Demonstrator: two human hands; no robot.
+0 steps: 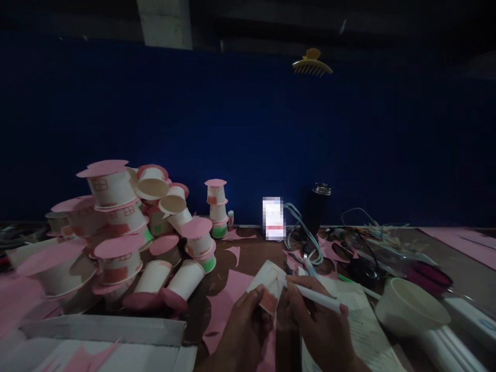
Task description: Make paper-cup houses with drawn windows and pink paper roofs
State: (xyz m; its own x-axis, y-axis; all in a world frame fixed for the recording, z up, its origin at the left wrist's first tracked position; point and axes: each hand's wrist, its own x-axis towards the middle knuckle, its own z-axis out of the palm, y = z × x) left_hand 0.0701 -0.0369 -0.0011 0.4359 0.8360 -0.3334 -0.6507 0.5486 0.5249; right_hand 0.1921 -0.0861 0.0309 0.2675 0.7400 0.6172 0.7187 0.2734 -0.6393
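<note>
My left hand [245,328] is closed round a white paper cup [266,275] that lies tilted and has a reddish painted patch on its side. In my right hand [323,323] is a white marker [320,297] with a reddish end. The marker's other end points at the cup's wall, where fine lines show; whether it touches cannot be made out. Beneath the cup lies a sheet of pink paper [232,289] with curved cut edges. A printed paper sheet [349,299] lies under my right hand.
Decorated paper cups [116,258] with pink paper discs are piled at left, and a small stack [217,209] stands behind. A lit phone [274,219], a black bottle [318,209] and cables stand at the back. At right is a cream bowl-like cup [411,305]; front left, an open white box [104,328].
</note>
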